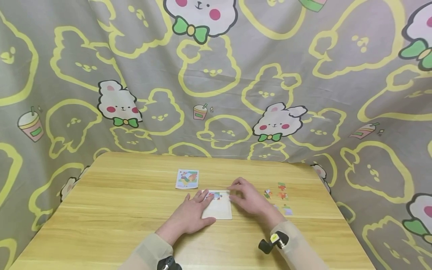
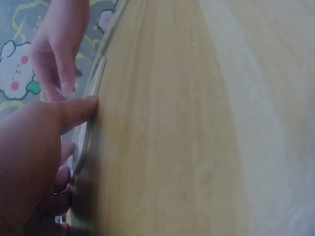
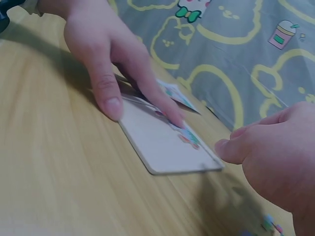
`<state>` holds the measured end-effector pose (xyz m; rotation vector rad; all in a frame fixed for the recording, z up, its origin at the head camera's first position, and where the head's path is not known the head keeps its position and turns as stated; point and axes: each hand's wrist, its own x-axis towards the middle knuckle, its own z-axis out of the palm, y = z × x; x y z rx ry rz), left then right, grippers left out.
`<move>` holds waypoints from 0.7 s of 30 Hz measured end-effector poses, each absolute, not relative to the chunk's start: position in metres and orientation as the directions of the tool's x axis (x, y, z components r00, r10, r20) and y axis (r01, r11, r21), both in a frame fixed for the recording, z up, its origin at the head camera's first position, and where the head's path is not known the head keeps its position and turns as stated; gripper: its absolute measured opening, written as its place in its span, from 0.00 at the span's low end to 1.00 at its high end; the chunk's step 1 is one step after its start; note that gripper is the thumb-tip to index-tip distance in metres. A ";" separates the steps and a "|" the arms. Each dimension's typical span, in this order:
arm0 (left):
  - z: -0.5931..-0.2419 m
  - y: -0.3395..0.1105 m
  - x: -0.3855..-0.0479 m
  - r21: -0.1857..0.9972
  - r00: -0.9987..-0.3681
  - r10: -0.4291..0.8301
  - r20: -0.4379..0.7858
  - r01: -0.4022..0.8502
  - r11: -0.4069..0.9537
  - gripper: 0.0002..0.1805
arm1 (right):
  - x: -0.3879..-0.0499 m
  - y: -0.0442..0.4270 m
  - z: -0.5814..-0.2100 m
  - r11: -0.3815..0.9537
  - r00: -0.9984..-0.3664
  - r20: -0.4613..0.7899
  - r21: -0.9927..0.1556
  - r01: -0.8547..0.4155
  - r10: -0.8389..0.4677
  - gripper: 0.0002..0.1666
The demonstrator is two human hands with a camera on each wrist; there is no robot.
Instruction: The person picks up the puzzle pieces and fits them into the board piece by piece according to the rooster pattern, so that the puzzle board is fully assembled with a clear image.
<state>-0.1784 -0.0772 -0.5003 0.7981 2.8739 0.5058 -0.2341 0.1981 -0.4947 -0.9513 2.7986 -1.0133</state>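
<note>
Board (image 1: 218,212) sits on the table (image 1: 128,210), puzzle pieces (image 1: 217,195) inside its twelve o'clock edge! Left hand (image 1: 192,214) presses at nine, fingers spread wide; right hand (image 1: 248,197), at two, pinches a pale sliver (image 2: 59,91) I can't identify. Loose pieces (image 1: 282,195) lie at three, picture card (image 1: 187,179) at ten.

There is wide room on the left of the bench (image 1: 111,195); the left grip (image 1: 193,213) covers the white board's (image 1: 221,210) left edge; the right grip (image 1: 248,197) blocks its right; a picture card (image 1: 187,179) and puzzle pieces (image 1: 282,195) lie near; the front between the arms is free; cloth (image 1: 222,93) closes the back.
</note>
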 end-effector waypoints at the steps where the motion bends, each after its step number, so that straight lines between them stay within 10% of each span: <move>1: -0.500 -0.077 -0.178 0.348 -0.855 0.519 -0.021 0.480 0.805 0.46 | -0.234 0.201 -0.494 0.605 -0.818 0.178 -0.591 -0.533 -0.547 0.20; 21: -0.502 -0.077 -0.178 0.342 -0.851 0.525 -0.017 0.488 0.803 0.47 | -0.222 0.258 -0.481 0.605 -0.842 0.218 -0.610 -0.512 -0.493 0.21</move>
